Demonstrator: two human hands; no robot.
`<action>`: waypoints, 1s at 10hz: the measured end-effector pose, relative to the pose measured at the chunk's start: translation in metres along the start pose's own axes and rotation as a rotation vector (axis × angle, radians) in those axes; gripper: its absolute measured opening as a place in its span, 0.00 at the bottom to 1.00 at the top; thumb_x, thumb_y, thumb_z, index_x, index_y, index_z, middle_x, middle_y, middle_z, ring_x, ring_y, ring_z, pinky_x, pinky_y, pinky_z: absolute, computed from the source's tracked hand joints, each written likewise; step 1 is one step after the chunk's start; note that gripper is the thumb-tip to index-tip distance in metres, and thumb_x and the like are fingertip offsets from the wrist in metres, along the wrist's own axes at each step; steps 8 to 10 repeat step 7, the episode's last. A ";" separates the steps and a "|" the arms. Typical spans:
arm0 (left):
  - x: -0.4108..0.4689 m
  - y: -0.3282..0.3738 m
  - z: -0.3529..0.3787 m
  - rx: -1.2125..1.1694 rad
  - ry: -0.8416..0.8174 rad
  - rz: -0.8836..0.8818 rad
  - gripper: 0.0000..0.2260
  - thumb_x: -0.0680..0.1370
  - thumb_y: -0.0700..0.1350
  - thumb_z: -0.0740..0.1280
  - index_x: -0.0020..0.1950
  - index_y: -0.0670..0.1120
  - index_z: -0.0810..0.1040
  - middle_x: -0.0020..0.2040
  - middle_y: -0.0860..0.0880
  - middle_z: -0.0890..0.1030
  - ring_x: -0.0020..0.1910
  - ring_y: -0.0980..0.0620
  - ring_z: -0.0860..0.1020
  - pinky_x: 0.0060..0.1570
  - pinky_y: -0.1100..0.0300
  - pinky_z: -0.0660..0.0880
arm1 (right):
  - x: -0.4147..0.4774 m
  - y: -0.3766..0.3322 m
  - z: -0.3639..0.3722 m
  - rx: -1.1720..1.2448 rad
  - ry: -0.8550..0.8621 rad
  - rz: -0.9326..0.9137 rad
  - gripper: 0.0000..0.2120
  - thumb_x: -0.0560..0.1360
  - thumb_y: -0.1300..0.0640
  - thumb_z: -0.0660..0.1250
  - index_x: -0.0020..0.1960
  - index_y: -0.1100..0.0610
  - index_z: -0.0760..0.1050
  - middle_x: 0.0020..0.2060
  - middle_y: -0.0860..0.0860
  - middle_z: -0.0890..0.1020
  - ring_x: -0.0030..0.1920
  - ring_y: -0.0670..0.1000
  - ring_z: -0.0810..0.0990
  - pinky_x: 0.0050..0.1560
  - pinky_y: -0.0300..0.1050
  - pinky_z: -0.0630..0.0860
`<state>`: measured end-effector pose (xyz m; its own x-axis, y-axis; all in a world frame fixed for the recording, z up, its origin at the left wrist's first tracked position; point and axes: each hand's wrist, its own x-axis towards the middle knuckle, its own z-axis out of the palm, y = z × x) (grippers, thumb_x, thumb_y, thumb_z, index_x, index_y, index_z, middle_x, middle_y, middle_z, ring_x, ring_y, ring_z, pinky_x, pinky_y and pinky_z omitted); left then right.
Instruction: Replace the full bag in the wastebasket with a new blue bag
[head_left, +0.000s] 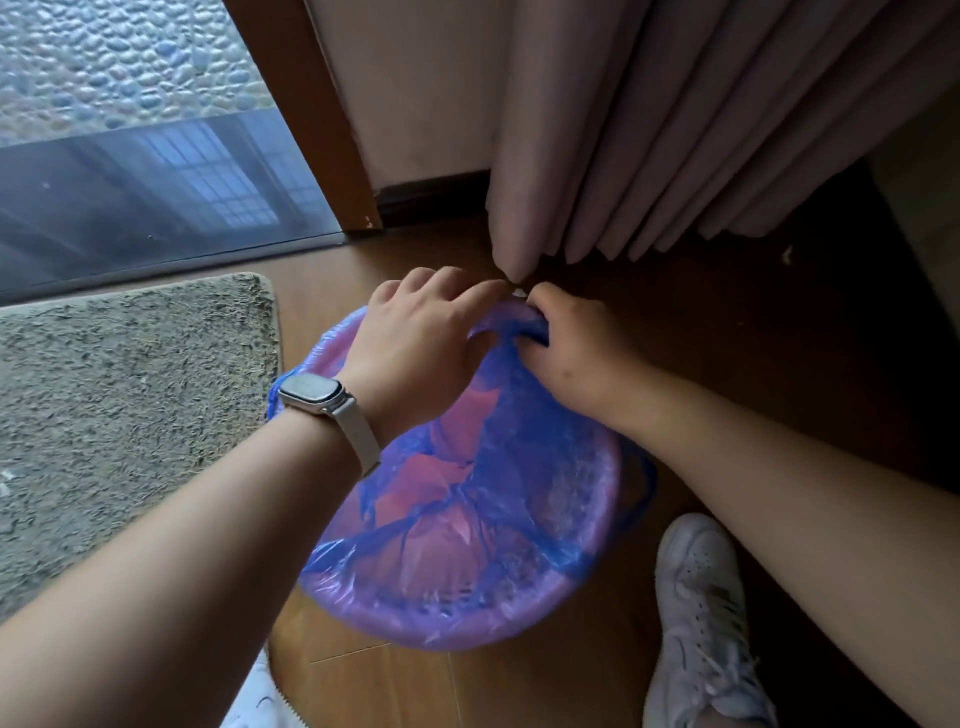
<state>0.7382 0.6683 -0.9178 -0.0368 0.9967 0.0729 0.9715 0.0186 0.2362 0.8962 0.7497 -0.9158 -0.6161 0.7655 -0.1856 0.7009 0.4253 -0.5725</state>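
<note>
Now, nearest us, a white sneaker (701, 597) stands just beside the pink wastebasket (457, 631). The blue bag (519, 467) is already draped inside it, with film folded over the near rim. At the far rim the two hands meet. The right hand (576, 353) pinches a bunched twist of the bag, and the left hand (415, 343), watch (311, 393) on the wrist, curls its fingers over the bag's edge right alongside. The smart play, I'd say, is to gather the slack, pull it taut and snug it against the rim so the liner can't slip. Beyond them, the curtain (649, 130) hangs close.
</note>
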 end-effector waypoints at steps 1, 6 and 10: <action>0.006 -0.007 0.004 -0.002 0.028 -0.072 0.14 0.78 0.53 0.62 0.63 0.54 0.75 0.50 0.45 0.77 0.51 0.39 0.75 0.45 0.49 0.71 | 0.008 0.002 0.000 0.033 -0.012 -0.004 0.10 0.74 0.55 0.67 0.39 0.56 0.67 0.31 0.51 0.73 0.34 0.56 0.73 0.30 0.46 0.64; 0.036 -0.008 -0.009 -0.170 0.025 -0.156 0.13 0.76 0.51 0.62 0.59 0.49 0.76 0.50 0.43 0.79 0.48 0.37 0.77 0.46 0.45 0.76 | 0.031 0.009 -0.037 0.030 -0.118 -0.015 0.08 0.72 0.51 0.69 0.44 0.51 0.70 0.41 0.49 0.76 0.41 0.53 0.76 0.40 0.46 0.73; 0.029 -0.003 -0.038 -0.142 -0.009 -0.168 0.17 0.75 0.51 0.63 0.64 0.52 0.73 0.56 0.45 0.79 0.54 0.38 0.77 0.50 0.47 0.74 | 0.018 -0.001 -0.061 0.017 -0.118 0.022 0.16 0.73 0.51 0.69 0.58 0.53 0.72 0.54 0.52 0.75 0.51 0.52 0.76 0.48 0.45 0.73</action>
